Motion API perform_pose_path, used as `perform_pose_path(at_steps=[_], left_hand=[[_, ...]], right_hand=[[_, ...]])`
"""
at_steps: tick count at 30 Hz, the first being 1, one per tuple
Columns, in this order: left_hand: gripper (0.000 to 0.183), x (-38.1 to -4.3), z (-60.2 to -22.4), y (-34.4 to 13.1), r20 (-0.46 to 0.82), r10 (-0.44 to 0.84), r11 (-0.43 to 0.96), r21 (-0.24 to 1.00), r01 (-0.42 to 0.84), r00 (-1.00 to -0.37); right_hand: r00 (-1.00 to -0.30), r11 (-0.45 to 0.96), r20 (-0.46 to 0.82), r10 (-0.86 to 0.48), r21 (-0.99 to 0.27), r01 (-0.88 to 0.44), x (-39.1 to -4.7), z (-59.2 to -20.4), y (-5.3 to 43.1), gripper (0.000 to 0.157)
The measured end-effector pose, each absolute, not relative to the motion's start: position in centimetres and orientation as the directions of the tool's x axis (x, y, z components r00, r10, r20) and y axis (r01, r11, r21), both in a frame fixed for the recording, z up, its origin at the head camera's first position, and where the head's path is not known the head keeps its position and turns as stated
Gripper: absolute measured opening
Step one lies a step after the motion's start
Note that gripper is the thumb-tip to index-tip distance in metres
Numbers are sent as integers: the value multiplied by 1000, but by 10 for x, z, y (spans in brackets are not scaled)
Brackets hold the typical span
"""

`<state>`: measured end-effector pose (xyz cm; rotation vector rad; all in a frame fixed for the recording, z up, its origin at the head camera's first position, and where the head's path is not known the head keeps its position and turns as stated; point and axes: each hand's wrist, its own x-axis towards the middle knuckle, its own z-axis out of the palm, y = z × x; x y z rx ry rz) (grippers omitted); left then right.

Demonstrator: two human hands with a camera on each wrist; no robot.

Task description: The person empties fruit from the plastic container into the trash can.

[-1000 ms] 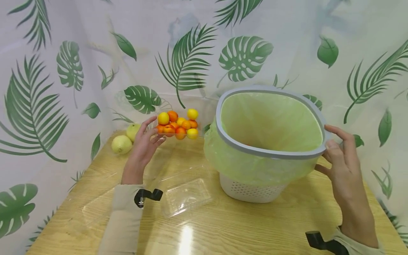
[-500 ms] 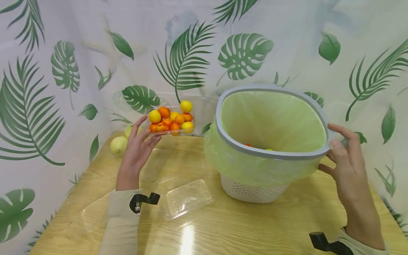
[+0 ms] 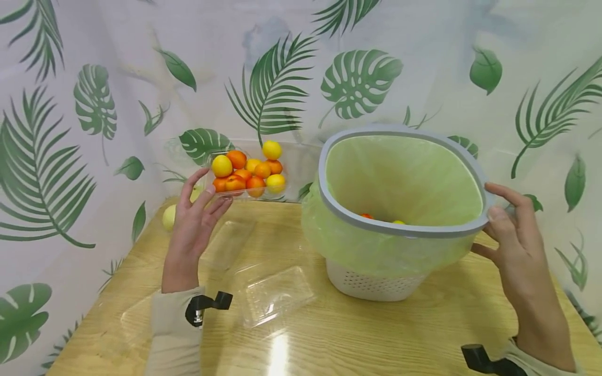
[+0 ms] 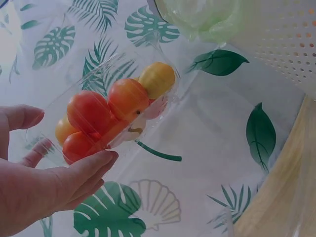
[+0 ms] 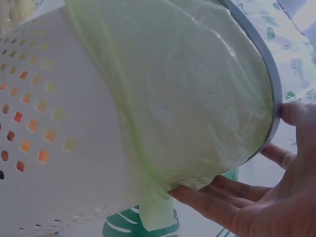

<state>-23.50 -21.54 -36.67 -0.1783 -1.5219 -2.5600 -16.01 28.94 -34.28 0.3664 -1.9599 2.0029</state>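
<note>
My left hand (image 3: 190,230) grips one end of a clear plastic box (image 4: 91,74), thumb on one side and fingers underneath. Small orange and yellow fruits (image 3: 235,183) fill the box, which is raised over the far end of the table, left of the bin. On the other side, my right hand (image 3: 524,253) holds the grey rim (image 3: 400,228) of a white perforated bin (image 3: 376,284) at its right edge. A pale green liner bag (image 3: 367,256) is folded over that rim. Inside the bin, bits of red and yellow fruit show low down; coloured spots also appear through its holes.
Another clear plastic tray (image 3: 277,295) lies on the wooden table (image 3: 357,339), left of the bin. More clear plastic pieces lie near the left arm. Two pale yellow-green round fruits (image 3: 169,218) sit at the far left, partly behind the left hand. Leaf-printed curtain (image 3: 357,31) surrounds the table.
My left hand has carried the box of fruits left and slightly up, away from the bin. The right hand still holds the rim, and more fruit shows inside the bin.
</note>
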Motion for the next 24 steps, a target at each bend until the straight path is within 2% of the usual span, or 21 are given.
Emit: perform_pose_path(at_steps=[17,24], left_hand=[[50,-214,-337,-211,276,-120,-485,822,299,-954],[46,-203,-330,-207,275,-109,-492,820,293,-955]], right_hand=[[-907,32,418,59,-909,-416,-162,-343,288,48],[-908,38,415,50,-910,-414,-162,-344,287,48]])
